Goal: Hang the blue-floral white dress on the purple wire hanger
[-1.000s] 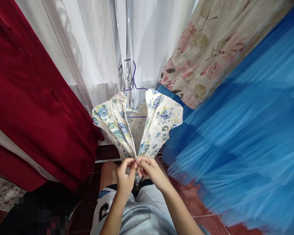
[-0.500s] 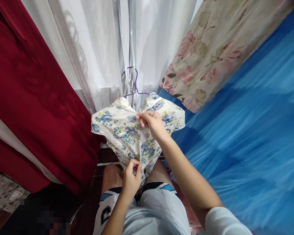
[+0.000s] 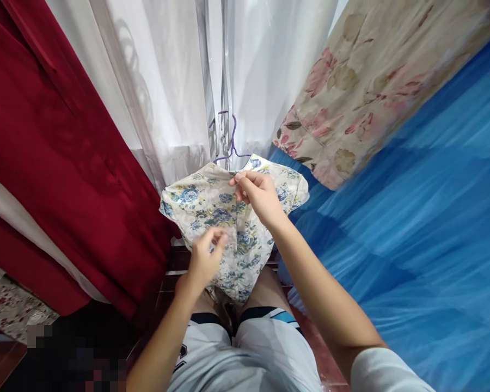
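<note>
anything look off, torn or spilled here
Nothing stands out: the floral garment sits fairly level on the purple hanger, front edges together, the right hand at its neckline. I see no spill or tear; the pixelated patch at lower left can't be checked.

Brightness gathers on the white drapes [image 3: 269,71], which carry soft grey shadows, while the red cloth [image 3: 65,163] sinks into dark folds. The left hand [image 3: 206,255] is blurred; the blue tulle [image 3: 412,245] looks soft, stretched toward the edge. Pixel blocks [image 3: 98,375] mask the dim lower-left corner.

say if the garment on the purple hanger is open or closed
The garment is closed: its halves meet down the middle, below the right hand.
</note>
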Action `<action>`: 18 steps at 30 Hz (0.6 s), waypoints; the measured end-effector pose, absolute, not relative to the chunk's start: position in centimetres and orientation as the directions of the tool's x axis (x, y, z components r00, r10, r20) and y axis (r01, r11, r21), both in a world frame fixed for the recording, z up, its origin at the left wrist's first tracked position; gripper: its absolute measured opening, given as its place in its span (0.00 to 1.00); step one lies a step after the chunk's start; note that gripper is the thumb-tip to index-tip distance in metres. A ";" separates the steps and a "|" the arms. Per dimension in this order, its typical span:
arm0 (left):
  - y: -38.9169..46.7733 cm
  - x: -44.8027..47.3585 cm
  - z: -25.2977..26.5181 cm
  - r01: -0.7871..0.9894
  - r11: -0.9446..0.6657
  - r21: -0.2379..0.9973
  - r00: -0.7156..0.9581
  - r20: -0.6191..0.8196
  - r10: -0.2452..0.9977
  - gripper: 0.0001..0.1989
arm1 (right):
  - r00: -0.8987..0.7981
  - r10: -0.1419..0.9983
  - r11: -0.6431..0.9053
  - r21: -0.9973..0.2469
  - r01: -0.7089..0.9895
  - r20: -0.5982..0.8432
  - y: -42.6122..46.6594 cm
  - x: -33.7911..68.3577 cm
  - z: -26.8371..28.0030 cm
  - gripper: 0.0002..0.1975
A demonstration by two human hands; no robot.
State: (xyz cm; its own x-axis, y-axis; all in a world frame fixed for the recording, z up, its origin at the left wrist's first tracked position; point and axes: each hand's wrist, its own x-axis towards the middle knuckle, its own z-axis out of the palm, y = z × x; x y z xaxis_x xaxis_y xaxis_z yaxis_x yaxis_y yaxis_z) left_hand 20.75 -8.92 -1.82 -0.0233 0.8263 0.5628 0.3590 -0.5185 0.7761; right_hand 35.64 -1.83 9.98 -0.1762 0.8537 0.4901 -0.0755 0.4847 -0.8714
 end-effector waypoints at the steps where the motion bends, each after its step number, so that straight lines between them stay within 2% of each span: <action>1: -7.9 20.3 0.6 0.355 -0.570 0.740 -0.059 0.627 0.777 0.10 | -0.188 0.842 0.505 -0.861 -0.052 0.505 -2.1 35.7 10.1 0.13; 4: -4.9 19.8 7.2 0.388 -0.682 0.620 -0.049 0.753 0.656 0.18 | -0.225 0.817 0.549 -0.835 0.026 0.530 -2.6 35.9 10.5 0.14; 7: -2.9 20.6 10.7 0.541 -0.693 0.477 0.120 0.771 0.625 0.10 | -0.268 0.789 0.593 -0.799 0.100 0.552 -2.3 36.2 10.8 0.14; 10: -2.0 21.4 11.5 0.625 -0.674 0.394 0.158 0.781 0.604 0.12 | -0.247 0.776 0.630 -0.733 0.254 0.581 -1.1 36.4 10.1 0.13; 13: -1.5 20.4 11.6 0.578 -0.667 0.470 0.018 0.810 0.586 0.11 | -0.237 0.770 0.616 -0.593 0.519 0.593 -0.2 36.6 8.0 0.14; 15: -0.8 17.9 11.7 0.520 -0.663 0.538 -0.121 0.815 0.566 0.11 | -0.285 0.792 0.586 -0.538 0.606 0.540 -0.3 36.8 6.3 0.15; 18: 1.0 12.1 10.6 0.517 -0.619 0.592 -0.303 0.802 0.514 0.13 | -0.350 0.839 0.544 -0.626 0.558 0.417 -1.6 37.4 4.4 0.15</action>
State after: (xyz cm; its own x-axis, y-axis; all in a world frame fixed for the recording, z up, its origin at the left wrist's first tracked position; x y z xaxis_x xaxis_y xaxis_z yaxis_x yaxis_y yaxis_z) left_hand 12.11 1.04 10.65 -0.3028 0.5142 0.8024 0.5166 -0.6190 0.5916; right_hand 37.39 -1.59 4.41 -0.3497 0.8388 0.4172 0.5580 0.5442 -0.6265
